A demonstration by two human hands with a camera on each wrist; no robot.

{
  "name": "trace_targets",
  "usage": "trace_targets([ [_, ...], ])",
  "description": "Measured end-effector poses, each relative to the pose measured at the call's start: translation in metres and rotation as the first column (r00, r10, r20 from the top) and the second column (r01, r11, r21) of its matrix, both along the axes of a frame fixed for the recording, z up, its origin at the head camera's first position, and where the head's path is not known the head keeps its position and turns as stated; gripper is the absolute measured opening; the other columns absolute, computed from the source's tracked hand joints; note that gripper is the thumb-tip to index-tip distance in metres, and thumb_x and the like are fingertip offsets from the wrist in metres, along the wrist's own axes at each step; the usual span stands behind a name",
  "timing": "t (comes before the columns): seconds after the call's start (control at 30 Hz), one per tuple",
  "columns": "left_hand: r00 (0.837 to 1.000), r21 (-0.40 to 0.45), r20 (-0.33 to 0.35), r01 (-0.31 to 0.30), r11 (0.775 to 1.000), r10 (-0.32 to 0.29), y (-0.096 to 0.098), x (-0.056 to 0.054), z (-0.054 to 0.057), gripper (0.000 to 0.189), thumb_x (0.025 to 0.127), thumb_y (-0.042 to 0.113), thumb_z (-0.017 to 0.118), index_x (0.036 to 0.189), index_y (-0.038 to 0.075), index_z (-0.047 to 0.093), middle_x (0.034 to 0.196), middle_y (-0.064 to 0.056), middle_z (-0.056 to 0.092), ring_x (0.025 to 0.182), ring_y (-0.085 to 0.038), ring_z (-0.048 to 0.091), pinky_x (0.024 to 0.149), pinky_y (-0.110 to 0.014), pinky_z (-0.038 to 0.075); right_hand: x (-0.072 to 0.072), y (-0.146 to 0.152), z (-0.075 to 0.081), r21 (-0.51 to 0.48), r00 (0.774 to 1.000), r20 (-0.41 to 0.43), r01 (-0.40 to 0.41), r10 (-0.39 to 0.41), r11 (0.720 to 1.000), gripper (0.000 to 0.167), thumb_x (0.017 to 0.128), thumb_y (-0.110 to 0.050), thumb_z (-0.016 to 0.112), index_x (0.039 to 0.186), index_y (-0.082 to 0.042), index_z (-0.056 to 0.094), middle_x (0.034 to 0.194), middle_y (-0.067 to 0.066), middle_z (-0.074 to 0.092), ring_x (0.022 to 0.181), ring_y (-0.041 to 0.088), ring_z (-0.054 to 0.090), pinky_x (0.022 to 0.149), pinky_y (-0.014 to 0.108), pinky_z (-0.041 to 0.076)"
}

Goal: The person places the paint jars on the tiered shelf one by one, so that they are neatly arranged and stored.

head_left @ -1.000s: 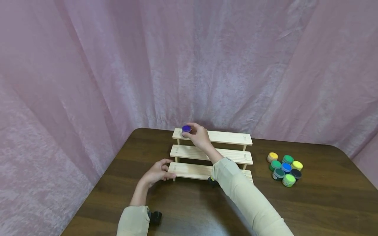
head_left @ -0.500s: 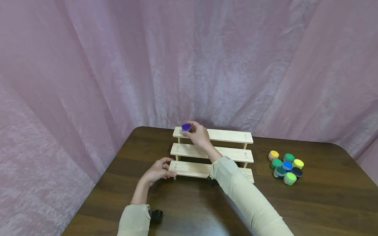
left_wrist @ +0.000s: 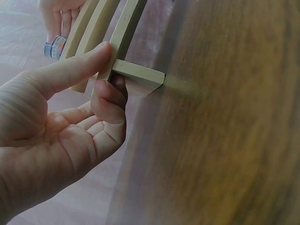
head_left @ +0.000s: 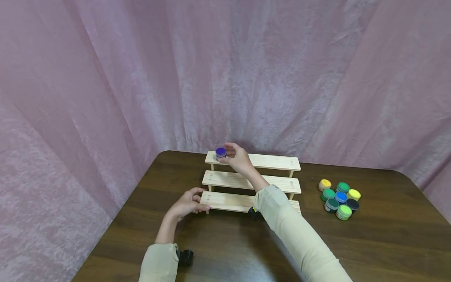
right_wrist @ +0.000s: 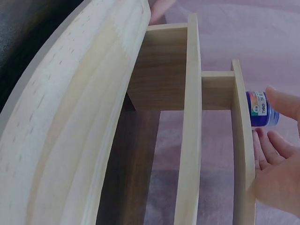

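A small purple-lidded paint jar point(head_left: 220, 153) stands upright at the left end of the top board of a three-tier wooden display rack point(head_left: 225, 200). My right hand point(head_left: 239, 159) is just right of the jar, fingers spread. In the right wrist view the thumb point(right_wrist: 283, 102) is at the jar's lid, touching or very close, while the other fingers are apart from it. My left hand point(head_left: 186, 204) pinches the left end of the lowest board; in the left wrist view the thumb point(left_wrist: 79, 68) lies on top and curled fingers are underneath.
To the right of the rack, several paint jars point(head_left: 340, 197) with yellow, green, blue and black lids are grouped on the brown wooden table point(head_left: 387, 235). A pink curtain point(head_left: 282, 78) hangs behind the table's back edge.
The right hand's fingers have loosened and drawn back slightly from the purple jar, which now stands on the top board. The left hand keeps its hold on the rack.
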State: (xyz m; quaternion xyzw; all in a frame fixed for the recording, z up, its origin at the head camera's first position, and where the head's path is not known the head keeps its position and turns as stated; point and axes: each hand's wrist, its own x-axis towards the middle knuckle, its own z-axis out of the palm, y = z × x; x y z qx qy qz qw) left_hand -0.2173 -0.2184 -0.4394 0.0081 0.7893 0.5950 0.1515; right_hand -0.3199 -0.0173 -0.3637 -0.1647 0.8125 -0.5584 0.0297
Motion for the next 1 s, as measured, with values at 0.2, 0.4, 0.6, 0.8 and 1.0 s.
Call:
trace_targets([
  [0.2, 1.000, -0.001, 0.001, -0.007, 1.000, 0.007, 0.002, -0.001, 0.000, 0.070, 0.080, 0.000, 0.074, 0.140, -0.007, 0.039, 0.071, 0.001, 0.057, 0.064, -0.012, 0.051, 0.060, -0.023, 0.042, -0.001, 0.005, 0.001, -0.048, 1.000, 0.024, -0.005, 0.006, 0.999, 0.064, 0.084, -0.013, 0.075, 0.141, -0.002, 0.048, 0.139, 0.015, 0.056, 0.125, 0.031, 0.056, 0.106, 0.039, 0.045],
  [0.4, 1.000, 0.008, 0.004, -0.003, 1.000, 0.003, 0.005, -0.002, -0.001, 0.070, 0.079, -0.001, 0.074, 0.140, -0.008, 0.039, 0.071, 0.001, 0.057, 0.064, -0.012, 0.051, 0.060, -0.023, 0.042, 0.001, 0.013, 0.000, -0.106, 0.999, 0.033, 0.019, -0.016, 0.994, 0.063, 0.084, -0.009, 0.074, 0.141, -0.002, 0.048, 0.137, 0.015, 0.058, 0.125, 0.031, 0.057, 0.106, 0.039, 0.046],
  [0.6, 1.000, 0.004, 0.005, 0.000, 1.000, 0.000, 0.004, -0.004, -0.001, 0.070, 0.079, 0.000, 0.074, 0.140, -0.008, 0.038, 0.071, 0.001, 0.056, 0.064, -0.011, 0.051, 0.060, -0.023, 0.042, 0.004, 0.023, 0.000, -0.132, 0.998, 0.030, 0.062, -0.059, 0.989, 0.057, 0.086, -0.006, 0.071, 0.139, -0.004, 0.050, 0.135, 0.018, 0.059, 0.121, 0.032, 0.058, 0.104, 0.040, 0.047],
  [0.8, 1.000, -0.012, -0.001, -0.013, 1.000, 0.013, 0.004, -0.003, -0.001, 0.070, 0.079, 0.000, 0.074, 0.139, -0.008, 0.039, 0.071, -0.001, 0.056, 0.065, -0.013, 0.051, 0.061, -0.025, 0.043, 0.007, 0.033, 0.000, -0.146, 0.997, 0.006, 0.077, -0.077, 0.986, 0.055, 0.087, -0.008, 0.070, 0.139, -0.004, 0.051, 0.131, 0.018, 0.061, 0.117, 0.032, 0.060, 0.100, 0.039, 0.049],
  [1.0, 1.000, -0.018, -0.005, -0.005, 1.000, 0.005, 0.003, -0.001, -0.001, 0.071, 0.079, 0.001, 0.075, 0.139, -0.008, 0.039, 0.072, -0.001, 0.057, 0.066, -0.013, 0.051, 0.063, -0.026, 0.043, 0.011, 0.043, -0.005, -0.155, 0.997, 0.007, 0.078, -0.078, 0.985, 0.056, 0.087, -0.008, 0.070, 0.140, -0.006, 0.051, 0.130, 0.017, 0.062, 0.115, 0.031, 0.061, 0.098, 0.036, 0.051],
])
